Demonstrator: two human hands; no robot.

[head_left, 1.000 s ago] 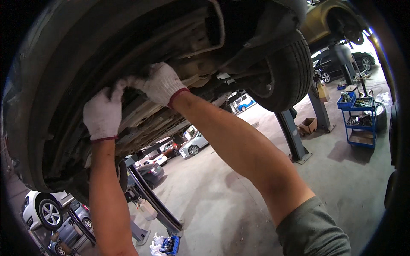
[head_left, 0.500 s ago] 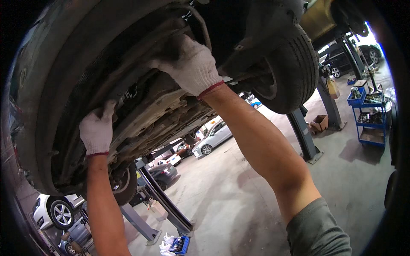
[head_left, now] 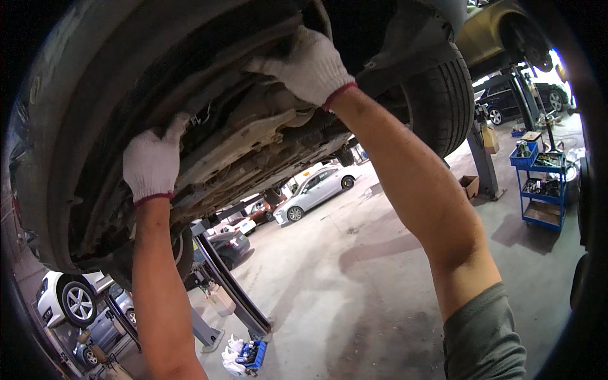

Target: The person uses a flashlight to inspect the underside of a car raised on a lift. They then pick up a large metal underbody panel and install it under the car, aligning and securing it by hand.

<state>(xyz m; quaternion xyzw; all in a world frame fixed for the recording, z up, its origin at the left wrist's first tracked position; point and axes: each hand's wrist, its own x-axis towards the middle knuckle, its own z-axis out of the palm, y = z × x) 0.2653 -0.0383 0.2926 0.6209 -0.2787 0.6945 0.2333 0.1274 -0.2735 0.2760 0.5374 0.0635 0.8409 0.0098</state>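
Note:
My left hand (head_left: 153, 163), in a white knit glove with a red cuff, is raised against the dark underside panel (head_left: 117, 120) below a lifted car's bumper. Its thumb sticks out toward a small shiny metal piece (head_left: 201, 118); the other fingers are hidden. Farther right and higher, my right hand (head_left: 310, 68), gloved alike, reaches up to the same underside beside a dark hose (head_left: 323, 18). Its thumb stretches left along the panel, and most of its fingers are out of sight. I cannot tell whether either hand grips an edge or only presses.
A tyre (head_left: 440, 95) hangs right of my right forearm. Lift posts (head_left: 231, 278) stand below and behind the car. A blue tool trolley (head_left: 541, 190) is at right, a blue crate (head_left: 253, 354) with bottles on the floor. A silver car (head_left: 316, 190) stands farther back.
The view has shifted, so both hands now appear higher and farther right, along with the underbody near them. More of the silver car shows between my arms. Both hands stay against the underside.

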